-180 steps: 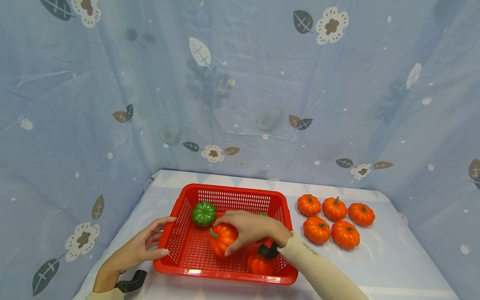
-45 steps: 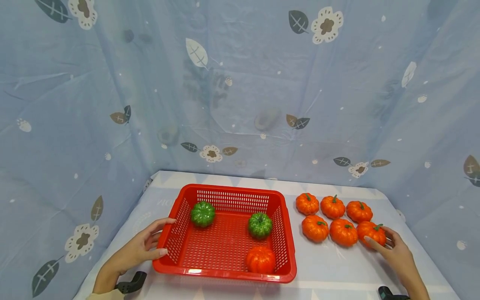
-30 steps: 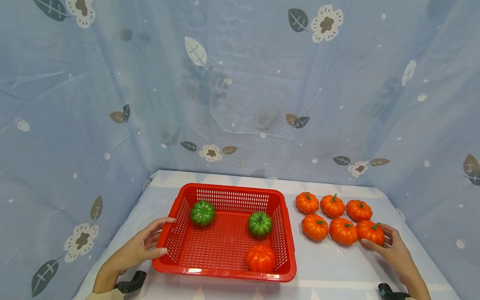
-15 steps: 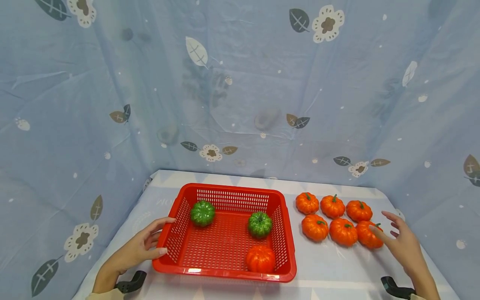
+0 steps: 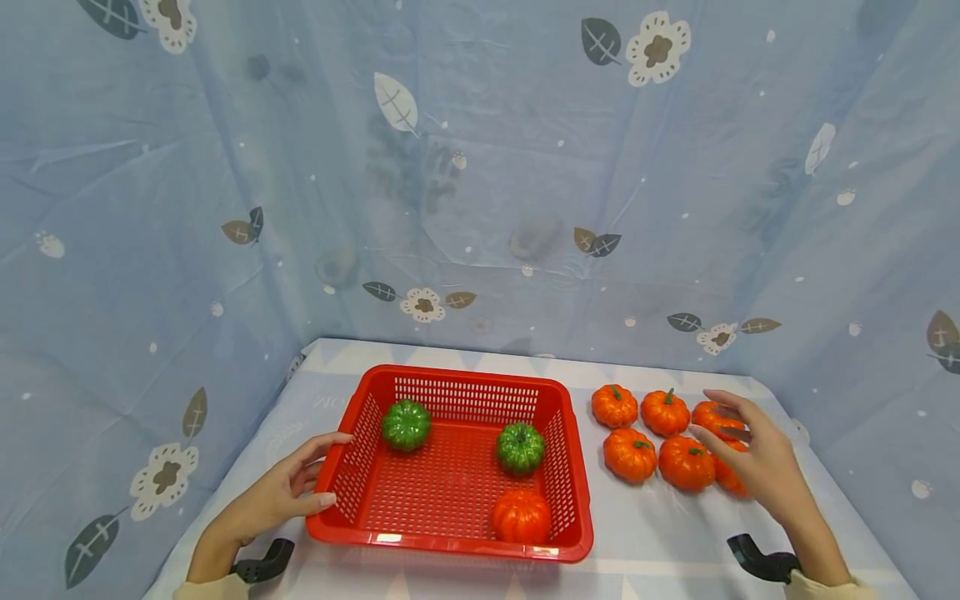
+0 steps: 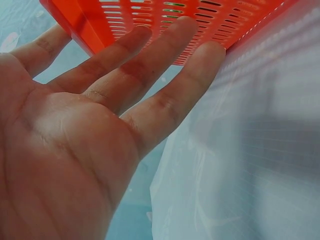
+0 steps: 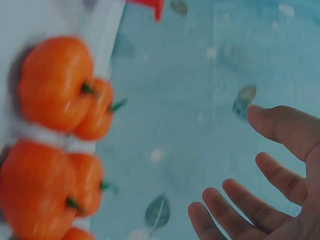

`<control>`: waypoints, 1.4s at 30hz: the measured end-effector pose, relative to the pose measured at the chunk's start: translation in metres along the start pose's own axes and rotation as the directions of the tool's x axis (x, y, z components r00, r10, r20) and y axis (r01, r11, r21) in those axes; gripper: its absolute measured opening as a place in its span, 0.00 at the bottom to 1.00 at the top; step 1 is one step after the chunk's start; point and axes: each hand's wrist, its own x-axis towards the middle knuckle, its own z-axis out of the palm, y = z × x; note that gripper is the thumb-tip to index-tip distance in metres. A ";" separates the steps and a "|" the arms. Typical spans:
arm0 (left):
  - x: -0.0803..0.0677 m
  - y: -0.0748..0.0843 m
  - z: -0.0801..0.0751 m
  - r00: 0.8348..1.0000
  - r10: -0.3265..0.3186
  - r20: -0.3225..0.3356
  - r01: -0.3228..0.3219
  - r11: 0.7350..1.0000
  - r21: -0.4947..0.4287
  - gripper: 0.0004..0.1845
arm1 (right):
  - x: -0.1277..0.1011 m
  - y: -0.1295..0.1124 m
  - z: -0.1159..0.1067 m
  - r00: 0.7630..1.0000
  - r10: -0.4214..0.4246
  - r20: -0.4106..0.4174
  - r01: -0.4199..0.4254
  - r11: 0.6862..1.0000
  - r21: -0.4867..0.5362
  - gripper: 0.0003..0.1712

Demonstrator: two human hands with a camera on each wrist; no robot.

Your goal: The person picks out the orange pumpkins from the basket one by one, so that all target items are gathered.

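My left hand (image 5: 273,496) touches the left side of a red plastic basket (image 5: 450,545); in the left wrist view its fingers (image 6: 175,100) stretch out against the slotted wall. Inside the basket sit a green pumpkin (image 5: 407,425) at the back left, another green pumpkin (image 5: 521,448) at the right, and an orange-red pumpkin (image 5: 521,517) in the front right corner. My right hand (image 5: 757,454) hovers with spread fingers over the right end of two rows of small orange pumpkins (image 5: 686,463). It holds nothing and partly hides the rightmost front pumpkin (image 5: 731,481) and the back one (image 5: 712,417).
All this stands on a pale patterned table cloth (image 5: 645,542). A blue floral curtain (image 5: 480,208) closes off the back and both sides. The basket's right rim lies just left of the orange pumpkins.
The right hand carried an orange pumpkin from the basket to the right end of the front row and let it go. It has since lifted and moved left. The left hand stays put.
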 end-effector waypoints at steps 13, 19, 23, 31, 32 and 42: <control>0.002 -0.003 -0.001 1.000 0.008 -0.002 -0.008 1.000 0.006 0.37 | 0.032 -0.067 0.044 0.958 -0.260 0.121 0.245 0.961 0.124 0.35; 0.002 -0.002 -0.001 1.000 0.016 0.001 -0.016 1.000 0.007 0.37 | 0.038 -0.100 0.068 0.917 -0.342 0.206 0.301 0.931 0.204 0.34; 0.002 -0.001 0.000 1.000 0.010 -0.002 -0.010 1.000 -0.001 0.37 | 0.041 -0.121 0.085 0.851 -0.421 0.313 0.350 0.900 0.259 0.32; 0.000 -0.001 0.000 1.000 0.007 -0.008 -0.007 1.000 -0.001 0.38 | 0.042 -0.151 0.114 0.577 -0.541 0.612 0.435 0.838 0.330 0.27; 0.000 -0.002 0.000 1.000 0.004 -0.010 -0.004 1.000 -0.002 0.38 | 0.042 -0.153 0.118 0.546 -0.557 0.626 0.451 0.825 0.340 0.27; -0.001 -0.002 0.001 1.000 0.007 -0.011 -0.007 1.000 -0.005 0.38 | 0.038 -0.160 0.142 0.288 -0.493 0.821 0.501 0.808 0.310 0.34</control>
